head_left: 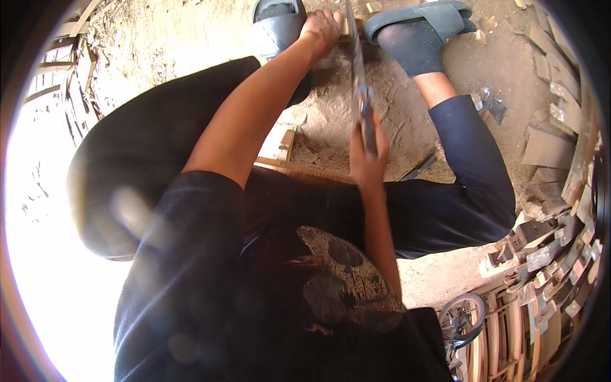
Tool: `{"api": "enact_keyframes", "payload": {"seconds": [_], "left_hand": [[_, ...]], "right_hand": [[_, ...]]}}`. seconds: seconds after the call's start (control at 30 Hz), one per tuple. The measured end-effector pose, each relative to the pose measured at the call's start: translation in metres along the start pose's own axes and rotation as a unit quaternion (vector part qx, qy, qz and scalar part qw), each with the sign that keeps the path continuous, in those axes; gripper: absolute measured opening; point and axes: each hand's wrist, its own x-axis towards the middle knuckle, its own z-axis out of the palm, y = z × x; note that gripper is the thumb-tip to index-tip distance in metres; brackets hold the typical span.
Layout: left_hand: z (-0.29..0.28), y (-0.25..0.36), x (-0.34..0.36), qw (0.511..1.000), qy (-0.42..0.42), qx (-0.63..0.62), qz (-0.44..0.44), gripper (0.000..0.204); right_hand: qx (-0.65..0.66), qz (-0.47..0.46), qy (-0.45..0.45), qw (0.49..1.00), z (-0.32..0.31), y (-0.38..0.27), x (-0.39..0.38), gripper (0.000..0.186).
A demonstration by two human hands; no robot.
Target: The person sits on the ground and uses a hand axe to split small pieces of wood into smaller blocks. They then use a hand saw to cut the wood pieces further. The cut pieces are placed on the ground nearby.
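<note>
Head view: the left hand is clamped around a small wood piece between the two sandals, while the right hand is fisted on the saw handle. Bare dirt lies open nearby (wood offcuts crowd the right edge).

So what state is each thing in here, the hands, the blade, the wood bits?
left hand: closed on a small wood piece on the ground
right hand: gripping the blade's handle
long blade: upright, tip at the wood piece
wood offcuts: piled loosely at right
sandals: on the feet, flat on dirt
</note>
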Motion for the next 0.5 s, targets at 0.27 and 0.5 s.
{"api": "enact_keyframes", "payload": {"seconds": [0.27,0.5], "left_hand": [[0.003,0.004,0.011,1.0,0.008,-0.004,0.003,0.041],[0.016,0.008,0.006,0.994,0.049,0.097,0.008,0.042]], "right_hand": [[-0.02,-0.023,0.022,0.999,0.007,0.011,0.005,0.051],[0.129,0.121,-0.012,0.984,0.017,0.003,0.032,0.053]]}}
